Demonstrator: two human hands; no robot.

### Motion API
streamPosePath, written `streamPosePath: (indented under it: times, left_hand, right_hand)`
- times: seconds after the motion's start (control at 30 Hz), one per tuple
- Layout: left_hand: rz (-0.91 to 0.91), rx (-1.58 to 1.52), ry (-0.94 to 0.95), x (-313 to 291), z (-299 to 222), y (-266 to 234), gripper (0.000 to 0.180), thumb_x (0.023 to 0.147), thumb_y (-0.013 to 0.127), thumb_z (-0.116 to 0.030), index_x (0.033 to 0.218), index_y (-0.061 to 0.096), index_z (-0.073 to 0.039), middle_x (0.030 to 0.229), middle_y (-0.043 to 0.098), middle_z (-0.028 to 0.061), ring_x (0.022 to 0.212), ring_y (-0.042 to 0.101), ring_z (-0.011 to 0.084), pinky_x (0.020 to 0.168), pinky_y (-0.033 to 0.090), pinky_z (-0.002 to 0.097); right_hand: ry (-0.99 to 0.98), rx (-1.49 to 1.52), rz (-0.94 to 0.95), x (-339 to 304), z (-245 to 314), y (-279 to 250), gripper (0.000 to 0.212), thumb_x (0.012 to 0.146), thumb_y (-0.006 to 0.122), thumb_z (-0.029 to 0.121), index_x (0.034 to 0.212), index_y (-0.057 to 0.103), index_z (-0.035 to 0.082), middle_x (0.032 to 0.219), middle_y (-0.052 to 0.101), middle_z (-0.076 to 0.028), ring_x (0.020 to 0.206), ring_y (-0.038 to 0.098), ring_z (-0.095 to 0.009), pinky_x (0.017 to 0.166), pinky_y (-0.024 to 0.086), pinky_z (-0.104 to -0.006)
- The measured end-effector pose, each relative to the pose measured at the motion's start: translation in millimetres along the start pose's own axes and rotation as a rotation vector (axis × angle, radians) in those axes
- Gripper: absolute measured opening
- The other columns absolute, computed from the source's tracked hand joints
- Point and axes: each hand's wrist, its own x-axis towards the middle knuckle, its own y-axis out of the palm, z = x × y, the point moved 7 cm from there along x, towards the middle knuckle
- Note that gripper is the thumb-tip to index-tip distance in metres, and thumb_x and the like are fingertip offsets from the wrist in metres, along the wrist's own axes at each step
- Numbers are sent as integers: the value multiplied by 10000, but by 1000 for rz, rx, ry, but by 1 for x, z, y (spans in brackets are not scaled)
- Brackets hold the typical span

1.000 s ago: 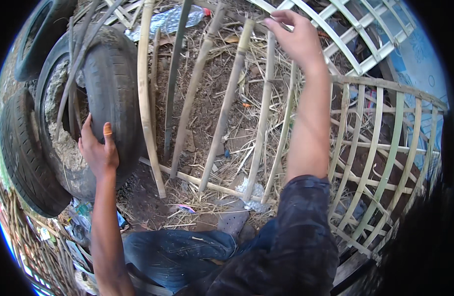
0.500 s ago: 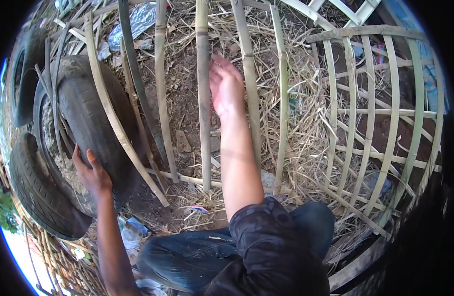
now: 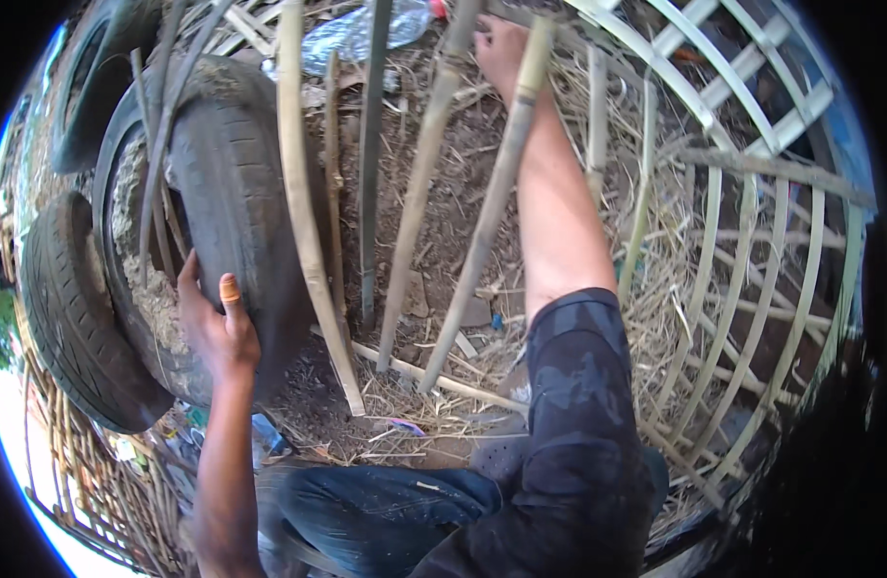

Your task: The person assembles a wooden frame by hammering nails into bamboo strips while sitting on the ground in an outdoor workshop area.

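Note:
My left hand point(image 3: 222, 323) grips the edge of a worn black tire point(image 3: 236, 164) standing upright on my left. Its fingers reach toward the inner side and the thumb, with an orange band round it, lies along the tread. At the far end, my right hand point(image 3: 502, 50) has its fingers curled at a bamboo cross strip point(image 3: 517, 13) of a slatted frame. Long bamboo slats point(image 3: 487, 231) run from there toward me, some leaning aslant. Part of that hand is hidden behind the slat end. Pale caked dirt point(image 3: 135, 231) fills the tire's inside.
More tires point(image 3: 73, 318) lie at the left. A bamboo lattice point(image 3: 752, 289) curves along the right. A crumpled clear plastic bottle point(image 3: 366, 37) lies at the back. Dry straw point(image 3: 646, 318) and bare soil point(image 3: 453, 193) cover the ground. My bent knee point(image 3: 386, 506) is close in front.
My right hand has moved farther away, from open between two slats to curled at the cross strip. Nearby slats now lean more. My left hand stays on the tire; the view has shifted.

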Motion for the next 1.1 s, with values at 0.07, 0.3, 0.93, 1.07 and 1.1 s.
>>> streamPosePath:
  times: [0.07, 0.3, 0.93, 1.07, 1.1]
  left_hand:
    - [-5, 60, 46, 1, -1, -1, 765, 928, 457, -611, 1316, 493, 47, 1210, 586, 278, 1150, 551, 428, 997, 404, 464]
    - [39, 107, 40, 0, -2, 3, 807, 937, 402, -651, 1329, 479, 50, 1253, 559, 261, 1194, 522, 403, 1027, 376, 454]
    - [59, 127, 42, -1, 1, 4, 766, 875, 559, -583, 1343, 459, 16, 1278, 541, 194, 1216, 499, 368, 1075, 293, 506]
    - [53, 120, 37, 0, 1, 2, 759, 874, 565, -576, 1341, 461, 13, 1279, 541, 193, 1217, 498, 367, 1075, 293, 504]
    - [40, 123, 43, 1, -1, 2, 787, 884, 518, -620, 1341, 470, 20, 1268, 551, 208, 1196, 512, 376, 1052, 326, 479]
  right_hand:
    - [-56, -216, 148, 4, 3, -4, 237, 888, 597, 228, 1087, 688, 137, 958, 704, -168, 940, 667, -350, 849, 514, -503]
    - [-30, -196, 154, 1, 24, -32, 184, 827, 691, 256, 936, 740, 116, 926, 693, -147, 941, 637, -354, 874, 467, -485]
    - [-102, -369, 186, 10, 15, -3, 161, 839, 653, 254, 877, 737, 123, 983, 651, -108, 938, 635, -313, 884, 480, -445]
    - [-200, -502, 220, 18, 22, 2, 176, 836, 634, 236, 854, 716, 81, 941, 651, -154, 909, 628, -331, 864, 478, -461]
    - [-232, -533, 220, 17, 21, 5, 183, 834, 630, 243, 849, 716, 82, 938, 654, -156, 918, 626, -335, 870, 476, -460]
